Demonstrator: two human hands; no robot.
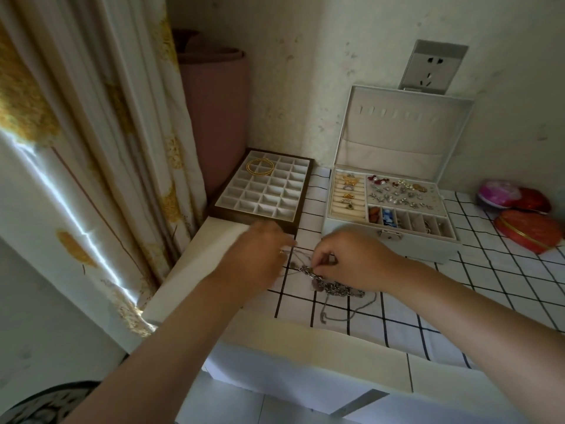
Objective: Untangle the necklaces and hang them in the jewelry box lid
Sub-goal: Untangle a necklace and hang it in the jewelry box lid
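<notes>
Far left: one curtain, floral, hanging past the table edge. Behind it, one pink roll standing in the corner.

One tray, dark rim and pale grid of cells, sits at the back-left touching the roll. Gold bangles lie across its upper cells; I cannot tell how many.

Two hands, both over the near-left part of the checked cloth. Left hand: back to the camera, one ring, fingers blurred, so I cannot tell the grip. A thin strand runs out from under its fingertips.

Necklaces lie in one knot on the cloth between and just below the hands, close to the front edge. There is one chunky silver link chain and several fine strands looping toward the edge; the total cannot be told.

Right hand: fingers curled, thumb and forefinger pinching the chunky chain at its left end.

One box sits just behind the right hand. Its lid stands upright against the wall, with one row of hooks near the top. One outlet is above it.

Far right: three tins near the wall. Open cloth runs right of the right forearm; a bare white strip lies left of the cloth.
</notes>
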